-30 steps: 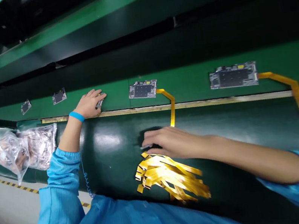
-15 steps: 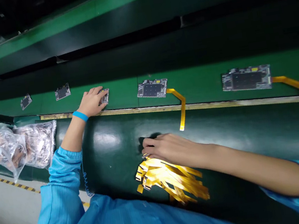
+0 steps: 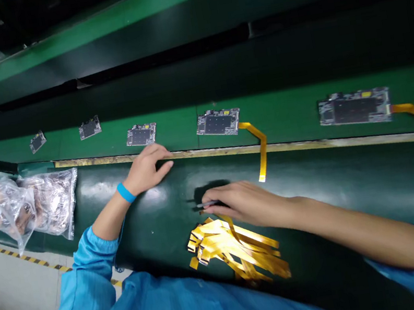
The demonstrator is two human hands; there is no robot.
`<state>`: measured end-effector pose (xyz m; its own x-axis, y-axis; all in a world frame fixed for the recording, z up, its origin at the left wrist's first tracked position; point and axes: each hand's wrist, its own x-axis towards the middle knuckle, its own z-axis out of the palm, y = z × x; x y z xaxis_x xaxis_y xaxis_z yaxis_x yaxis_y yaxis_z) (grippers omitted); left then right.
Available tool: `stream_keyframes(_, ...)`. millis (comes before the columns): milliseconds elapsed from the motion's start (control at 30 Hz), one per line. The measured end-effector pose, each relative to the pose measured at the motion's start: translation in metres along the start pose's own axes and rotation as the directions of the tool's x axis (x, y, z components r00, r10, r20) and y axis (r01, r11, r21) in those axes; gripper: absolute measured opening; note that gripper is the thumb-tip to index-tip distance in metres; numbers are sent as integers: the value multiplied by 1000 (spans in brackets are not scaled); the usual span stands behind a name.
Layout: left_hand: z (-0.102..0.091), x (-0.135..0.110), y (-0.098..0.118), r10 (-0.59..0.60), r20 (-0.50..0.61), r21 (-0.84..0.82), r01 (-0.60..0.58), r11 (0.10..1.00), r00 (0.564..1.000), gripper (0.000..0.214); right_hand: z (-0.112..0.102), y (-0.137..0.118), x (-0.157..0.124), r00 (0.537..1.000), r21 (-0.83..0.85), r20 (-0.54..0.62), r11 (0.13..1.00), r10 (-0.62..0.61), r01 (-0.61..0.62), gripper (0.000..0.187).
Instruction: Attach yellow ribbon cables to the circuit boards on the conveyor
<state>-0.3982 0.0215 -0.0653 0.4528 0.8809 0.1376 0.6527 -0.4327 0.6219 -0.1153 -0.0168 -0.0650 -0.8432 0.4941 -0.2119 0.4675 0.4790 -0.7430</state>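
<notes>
My left hand (image 3: 148,169) rests at the edge of the conveyor belt, fingers stretched and thumb apart, holding nothing. Just beyond its fingertips lies a circuit board (image 3: 141,134) with no cable on it. My right hand (image 3: 239,202) is closed over the green work surface, pinching a gold flat flex cable (image 3: 231,226) whose strip hangs below the fingers. A thin grey piece (image 3: 211,203) also shows between these fingertips; its kind is not clear. Below this hand lies a loose pile of gold flex cables (image 3: 243,254).
On the green belt (image 3: 178,128), two boards to the right, a nearer board (image 3: 218,123) and a farther board (image 3: 355,108), have gold cables attached. Several bare boards lie leftward. Clear plastic bags (image 3: 54,201) with copper-coloured contents sit at the left.
My left hand has come off the circuit board and back toward me. My right hand has lifted slightly from the pile with a cable. The boards have shifted a little to the right.
</notes>
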Motion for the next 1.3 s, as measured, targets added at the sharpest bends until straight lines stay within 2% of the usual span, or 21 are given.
stream_keyframes(67, 8, -8, 14, -4, 113, -151, 22, 988, 994, 15, -3, 2, 5, 997, 95, -68, 995, 35, -28, 23)
stream_keyframes(167, 16, -15, 27, 12, 293, -327, 88, 941, 956, 13, -3, 5, 15, 985, 254, -155, 966, 82, -41, 29)
stream_keyframes(233, 21, -16, 31, 19, 358, -388, 130, 912, 934, 13, -2, 7, 22, 973, 336, -201, 941, 110, -37, 34)
stream_keyframes(300, 24, -15, 31, 5, 368, -408, 157, 900, 930, 14, 0, 8, 28, 960, 382, -244, 924, 135, -33, 39)
stream_keyframes(500, 26, -12, 21, -85, 291, -434, 211, 876, 953, 17, 1, 13, 43, 913, 418, -347, 907, 216, -55, 50)
stream_keyframes(567, 22, -5, 12, -119, 239, -386, 207, 899, 964, 16, -3, 17, 50, 898, 405, -373, 912, 235, -70, 51)
stream_keyframes(633, 15, 8, 1, -189, 115, -253, 213, 944, 975, 14, -11, 23, 60, 873, 382, -415, 920, 256, -88, 50)
stream_keyframes(700, 7, 25, -11, -280, -40, -45, 278, 959, 959, 13, -20, 31, 72, 835, 358, -474, 928, 278, -106, 48)
stream_keyframes(767, 1, 44, -20, -346, -90, 160, 356, 921, 934, 14, -29, 39, 84, 798, 334, -524, 934, 298, -129, 42)
stream_keyframes(900, -5, 71, -24, -460, -35, 415, 431, 801, 887, 8, -38, 55, 109, 755, 310, -567, 934, 330, -175, 29)
stream_keyframes(1033, -2, 84, -11, -520, 44, 548, 415, 726, 853, 13, -43, 65, 119, 732, 315, -581, 928, 355, -199, 24)
stream_keyframes(1200, 9, 99, 17, -529, 71, 584, 395, 709, 845, 18, -55, 73, 102, 735, 336, -560, 916, 381, -218, 20)
stream_keyframes(1300, 11, 101, 16, -501, 83, 544, 382, 747, 862, 14, -61, 72, 98, 732, 328, -549, 909, 404, -256, 19)
